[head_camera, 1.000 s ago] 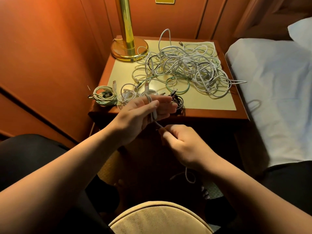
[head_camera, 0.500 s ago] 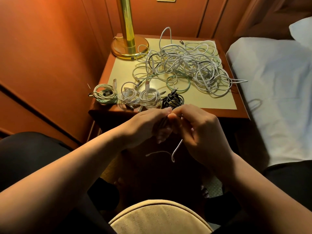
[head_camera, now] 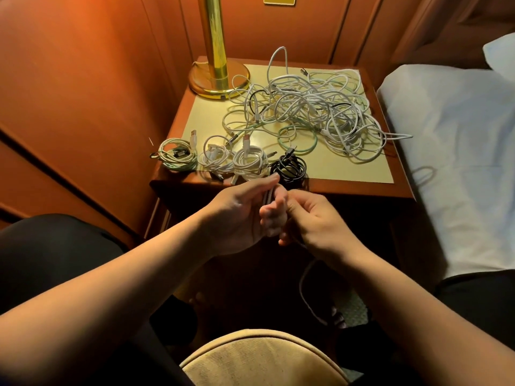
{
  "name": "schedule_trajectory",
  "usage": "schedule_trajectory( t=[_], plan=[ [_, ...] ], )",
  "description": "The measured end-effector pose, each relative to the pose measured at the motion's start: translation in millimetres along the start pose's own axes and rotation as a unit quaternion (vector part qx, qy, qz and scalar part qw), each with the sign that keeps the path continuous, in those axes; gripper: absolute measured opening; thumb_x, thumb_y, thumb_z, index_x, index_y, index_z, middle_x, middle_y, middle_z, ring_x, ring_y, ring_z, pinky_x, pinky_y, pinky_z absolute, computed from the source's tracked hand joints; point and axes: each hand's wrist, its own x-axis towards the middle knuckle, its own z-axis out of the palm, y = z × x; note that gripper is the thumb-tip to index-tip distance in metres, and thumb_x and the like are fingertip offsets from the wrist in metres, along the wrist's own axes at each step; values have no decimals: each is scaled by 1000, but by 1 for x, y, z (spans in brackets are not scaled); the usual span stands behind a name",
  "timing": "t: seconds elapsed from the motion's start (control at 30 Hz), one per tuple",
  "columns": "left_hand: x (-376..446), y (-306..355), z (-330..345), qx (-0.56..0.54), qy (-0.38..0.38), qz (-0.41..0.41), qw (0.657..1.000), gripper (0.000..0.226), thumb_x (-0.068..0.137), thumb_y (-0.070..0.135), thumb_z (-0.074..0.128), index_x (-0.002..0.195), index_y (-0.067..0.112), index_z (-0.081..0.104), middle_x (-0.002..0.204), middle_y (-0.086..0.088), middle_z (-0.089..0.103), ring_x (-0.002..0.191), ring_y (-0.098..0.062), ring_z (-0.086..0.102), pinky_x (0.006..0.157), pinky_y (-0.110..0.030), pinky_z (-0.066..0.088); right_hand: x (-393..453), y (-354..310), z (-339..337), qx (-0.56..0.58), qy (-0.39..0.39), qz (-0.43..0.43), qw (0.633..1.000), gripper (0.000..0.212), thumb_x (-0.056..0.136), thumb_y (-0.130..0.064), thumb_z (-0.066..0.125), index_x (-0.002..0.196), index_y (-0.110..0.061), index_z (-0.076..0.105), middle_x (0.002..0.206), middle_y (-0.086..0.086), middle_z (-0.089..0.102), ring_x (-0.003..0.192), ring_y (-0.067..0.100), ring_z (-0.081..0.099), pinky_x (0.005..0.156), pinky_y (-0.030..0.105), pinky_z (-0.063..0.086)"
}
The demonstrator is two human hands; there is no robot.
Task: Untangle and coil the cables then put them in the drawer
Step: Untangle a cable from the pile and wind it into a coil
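Coiling a white cable (head_camera: 304, 288) in front of the bench (head_camera: 348, 188), both hands on it.

Left hand (head_camera: 239, 215) just before the bench's front edge, fingers extended, several turns of the white cable wrapped over them and pinned by the thumb. Right hand (head_camera: 315, 224) touching it on the right, fingers curled round the same cable, loose tail hanging below toward the floor. On the bench along the front edge: four finished coils, left to right a greenish-white coil (head_camera: 175, 157), two white coils (head_camera: 217, 160) (head_camera: 249, 162), a black coil (head_camera: 289, 168). Behind them a tangled cable pile (head_camera: 312, 112), beside the brass lamp base (head_camera: 218, 79) at the bench's far-left corner. Right of the bench, a bed (head_camera: 459, 162).
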Motion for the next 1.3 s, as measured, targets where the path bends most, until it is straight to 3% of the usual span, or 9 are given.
schedule_trajectory(
  t=[0.13, 0.23, 0.37, 0.5, 0.63, 0.97, 1.07, 1.2, 1.3],
  plan=[
    [4, 5, 5, -40, 104, 101, 989, 42, 102, 28, 42, 87, 3, 73, 68, -1, 63, 63, -12, 65, 66, -25, 59, -5, 4, 15, -41, -26, 40, 998, 45, 107, -43, 50, 74, -17, 63, 59, -2, 53, 51, 16, 52, 49, 32, 50],
    [8, 9, -4, 22, 164, 146, 975, 37, 109, 22, 38, 105, -1, 66, 84, -9, 75, 81, -20, 74, 80, -32, 62, -11, -3, 18, -135, -18, 11, 991, 48, 107, -37, 49, 64, -17, 57, 54, 2, 51, 50, 16, 50, 54, 47, 50],
    [11, 8, -12, 180, 204, 164, 948, 38, 110, 19, 37, 109, -4, 67, 95, -13, 77, 93, -23, 75, 86, -32, 61, -20, -23, 15, -217, 35, -60, 974, 49, 94, -44, 50, 65, -4, 55, 59, 14, 54, 56, 27, 49, 57, 44, 40],
    [8, 2, -15, 479, 186, 148, 845, 38, 110, 24, 44, 87, 7, 69, 78, 10, 69, 74, -4, 63, 71, -23, 47, -25, -34, 5, -221, 69, -122, 965, 29, 97, -34, 50, 74, -19, 59, 58, -6, 55, 54, 9, 50, 52, 32, 40],
    [6, -3, -7, 409, 128, 120, 896, 58, 111, 37, 32, 71, 18, 69, 66, -17, 60, 60, -26, 58, 62, -32, 48, -23, -30, -6, -287, 90, -187, 935, 24, 106, -36, 48, 93, -22, 63, 77, -8, 66, 69, 13, 63, 62, 45, 51],
    [9, 4, -3, 273, 57, 31, 960, 57, 111, 41, 27, 73, 6, 52, 51, -3, 39, 46, -18, 39, 49, -27, 40, -4, -17, -17, -215, 199, -201, 935, 26, 98, -46, 69, 94, -20, 65, 62, 1, 59, 51, 25, 54, 44, 44, 44],
    [8, 4, -1, 212, 29, -4, 977, 47, 109, 40, 30, 76, 11, 47, 54, 1, 34, 49, -14, 35, 50, -25, 38, 5, -17, -23, -116, 121, -108, 980, 24, 98, -45, 66, 96, -22, 70, 75, 19, 68, 64, 43, 60, 50, 48, 48],
    [10, -4, 0, 100, 29, 41, 994, 43, 109, 33, 33, 73, 15, 47, 51, 6, 35, 45, -8, 36, 48, -21, 41, 10, -14, -17, 12, -4, 1, 1000, 35, 102, -40, 53, 96, -11, 72, 78, 22, 56, 51, 15, 43, 52, 32, 27],
    [10, -4, 2, 59, 74, 80, 992, 48, 110, 35, 34, 73, 14, 56, 53, 3, 44, 50, -12, 46, 54, -27, 46, 8, -10, -9, -11, -76, 38, 996, 40, 109, -39, 47, 82, -17, 67, 68, 14, 56, 49, 14, 42, 47, 26, 29]
  ],
)
